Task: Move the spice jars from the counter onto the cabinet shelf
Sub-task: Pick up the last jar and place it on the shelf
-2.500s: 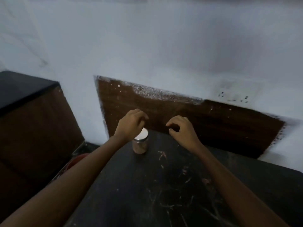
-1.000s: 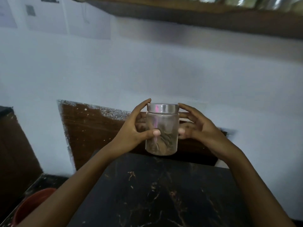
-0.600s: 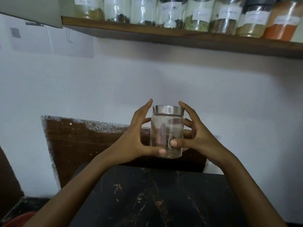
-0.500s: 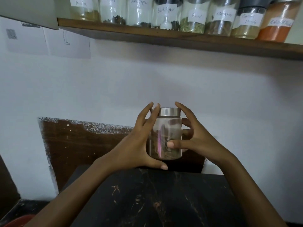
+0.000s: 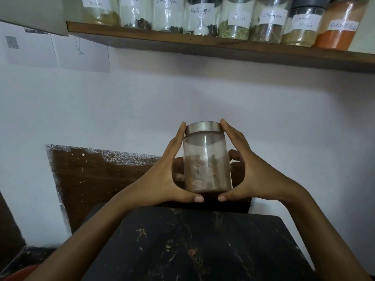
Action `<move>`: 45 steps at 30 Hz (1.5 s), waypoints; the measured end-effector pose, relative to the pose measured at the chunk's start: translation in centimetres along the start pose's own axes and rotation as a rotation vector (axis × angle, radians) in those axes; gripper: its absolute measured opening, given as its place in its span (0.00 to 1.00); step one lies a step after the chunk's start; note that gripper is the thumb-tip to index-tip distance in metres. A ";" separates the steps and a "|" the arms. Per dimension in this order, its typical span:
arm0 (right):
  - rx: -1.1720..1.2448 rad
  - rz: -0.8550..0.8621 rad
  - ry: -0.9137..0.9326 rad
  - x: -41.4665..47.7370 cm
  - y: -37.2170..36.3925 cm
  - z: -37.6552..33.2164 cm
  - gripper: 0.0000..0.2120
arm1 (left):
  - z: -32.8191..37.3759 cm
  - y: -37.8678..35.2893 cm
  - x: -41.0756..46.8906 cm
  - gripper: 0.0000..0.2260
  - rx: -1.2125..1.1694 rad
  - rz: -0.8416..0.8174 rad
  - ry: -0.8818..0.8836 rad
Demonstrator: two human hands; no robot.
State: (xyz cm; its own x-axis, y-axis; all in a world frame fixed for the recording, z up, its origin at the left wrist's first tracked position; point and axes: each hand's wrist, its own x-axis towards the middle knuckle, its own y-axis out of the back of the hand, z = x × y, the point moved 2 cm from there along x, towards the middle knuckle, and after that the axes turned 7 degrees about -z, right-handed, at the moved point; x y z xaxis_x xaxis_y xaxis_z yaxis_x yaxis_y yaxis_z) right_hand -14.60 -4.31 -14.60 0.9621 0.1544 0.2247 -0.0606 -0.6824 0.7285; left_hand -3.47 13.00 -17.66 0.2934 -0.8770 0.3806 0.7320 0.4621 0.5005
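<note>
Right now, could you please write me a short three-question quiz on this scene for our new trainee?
1. True or false: the jar held between the left hand and the right hand already stands on the shelf.
2. Which label is on the jar of orange-red powder at the shelf's right end? A) Fennel B) Red chilli powder C) Cinnamon
3. What colour is the held jar's lid?

Key:
1. False; it is held in the air above the counter, well below the shelf.
2. B.
3. Silver, metallic.
</note>
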 end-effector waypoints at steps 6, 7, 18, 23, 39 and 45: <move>-0.269 0.075 -0.008 0.1 -0.6 -1.4 0.60 | 0.9 -0.1 0.5 0.61 0.286 0.026 -0.076; -0.286 0.071 -0.012 0.0 -0.6 -1.5 0.61 | 0.9 -0.1 0.6 0.60 0.291 0.034 -0.087; -0.160 -0.011 -0.045 -1.0 0.3 -1.5 0.60 | 0.8 -0.2 0.0 0.57 0.040 0.007 -0.056; -0.231 0.000 -0.036 -0.9 -0.2 -1.9 0.59 | 1.8 -0.8 0.2 0.61 0.299 -0.013 -0.089; -0.125 0.053 -0.042 -2.7 1.7 -2.4 0.59 | 2.5 -0.4 0.6 0.59 0.112 -0.076 -0.091; -0.185 0.098 -0.042 -3.2 1.9 -2.2 0.58 | 2.7 -0.6 1.0 0.58 0.147 -0.106 -0.039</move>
State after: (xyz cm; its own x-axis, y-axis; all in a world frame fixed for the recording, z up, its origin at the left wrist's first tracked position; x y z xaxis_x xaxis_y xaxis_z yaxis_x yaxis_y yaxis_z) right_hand -18.34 -4.51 -12.51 0.9592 0.0612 0.2762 -0.1986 -0.5494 0.8116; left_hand -5.27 12.20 -15.45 0.1933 -0.9172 0.3483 0.6588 0.3844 0.6467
